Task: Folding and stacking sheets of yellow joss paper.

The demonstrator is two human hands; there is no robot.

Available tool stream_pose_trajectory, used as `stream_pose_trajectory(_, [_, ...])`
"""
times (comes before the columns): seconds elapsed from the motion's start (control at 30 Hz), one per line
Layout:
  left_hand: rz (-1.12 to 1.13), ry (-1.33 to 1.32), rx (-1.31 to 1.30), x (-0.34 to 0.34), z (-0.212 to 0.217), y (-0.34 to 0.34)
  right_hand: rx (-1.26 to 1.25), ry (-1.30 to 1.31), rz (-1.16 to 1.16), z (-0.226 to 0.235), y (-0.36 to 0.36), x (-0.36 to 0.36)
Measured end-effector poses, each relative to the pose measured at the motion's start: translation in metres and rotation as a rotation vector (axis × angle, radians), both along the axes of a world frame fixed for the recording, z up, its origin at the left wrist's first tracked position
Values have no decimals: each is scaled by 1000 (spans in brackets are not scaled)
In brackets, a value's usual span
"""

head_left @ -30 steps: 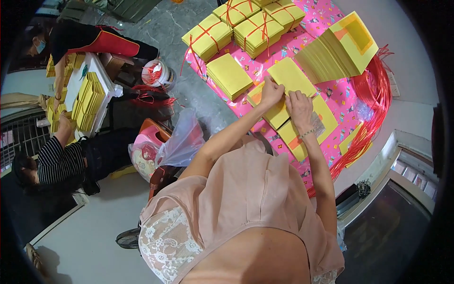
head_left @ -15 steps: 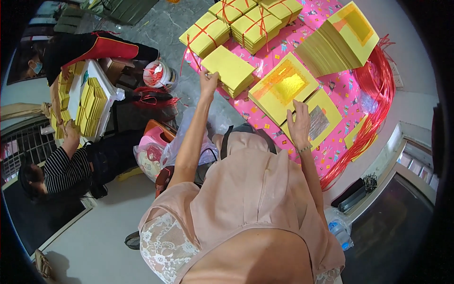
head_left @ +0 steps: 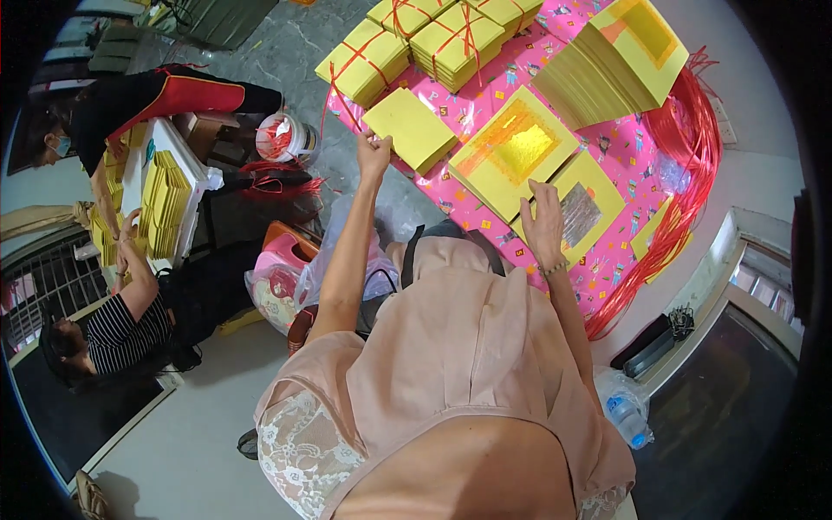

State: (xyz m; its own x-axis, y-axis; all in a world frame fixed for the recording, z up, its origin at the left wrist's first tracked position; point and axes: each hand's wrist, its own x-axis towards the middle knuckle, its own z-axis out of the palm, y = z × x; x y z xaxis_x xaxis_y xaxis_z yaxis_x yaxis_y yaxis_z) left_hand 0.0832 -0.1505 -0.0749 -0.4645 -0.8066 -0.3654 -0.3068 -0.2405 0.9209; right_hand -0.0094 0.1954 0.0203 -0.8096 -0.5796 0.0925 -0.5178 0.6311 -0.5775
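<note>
My left hand (head_left: 374,156) pinches the near left corner of a short stack of plain yellow paper (head_left: 411,128), thumb on top. To its right lies a yellow paper stack with a gold foil square (head_left: 527,149) uppermost, framed in orange. My right hand (head_left: 546,221) rests at that stack's near right edge, fingers apart and slightly bent, with nothing visibly held. Partly beneath this hand is yellow paper with a silver foil square (head_left: 582,217). The undersides of the fingers are hidden on both hands.
Yellow bundles tied with red ribbon (head_left: 455,48) stand at the far edge of the pink patterned tablecloth (head_left: 485,221). A tall fanned paper stack (head_left: 589,78) and red ribbon strands (head_left: 693,165) lie right. Two people work at a side table (head_left: 192,204) on the left; a white bucket (head_left: 286,137) stands nearby.
My left hand has shifted slightly left, and the stack it holds shows less of its side. My right hand stays by the foil papers. The striped-sleeved person's arms have moved.
</note>
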Motion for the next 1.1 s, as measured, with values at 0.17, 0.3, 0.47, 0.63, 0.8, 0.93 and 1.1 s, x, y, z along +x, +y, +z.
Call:
stream_pose_trajectory(0.17, [-46,-115,-223,22,-25,-15,-8,6,49,5,-8,0])
stream_pose_trajectory(0.3, [-48,-217,-333,28,-32,-16,-19,15,80,7,-11,2])
stream_pose_trajectory(0.47, [-123,-373,-662,10,-1,4,-13,-24,158,13,-14,8])
stream_pose_trajectory(0.63, [-270,-549,-983,-1,24,22,81,65,241,6,-19,14])
stream_pose_trajectory(0.8, [-584,-519,-1033,9,-8,13,67,85,269,-2,-19,13])
stream_pose_trajectory(0.93, [-598,-549,-1061,12,-19,21,-14,55,231,-2,-18,14])
stream_pose_trajectory(1.1, [-609,-591,-1014,10,-17,21,-111,-63,140,3,-19,8])
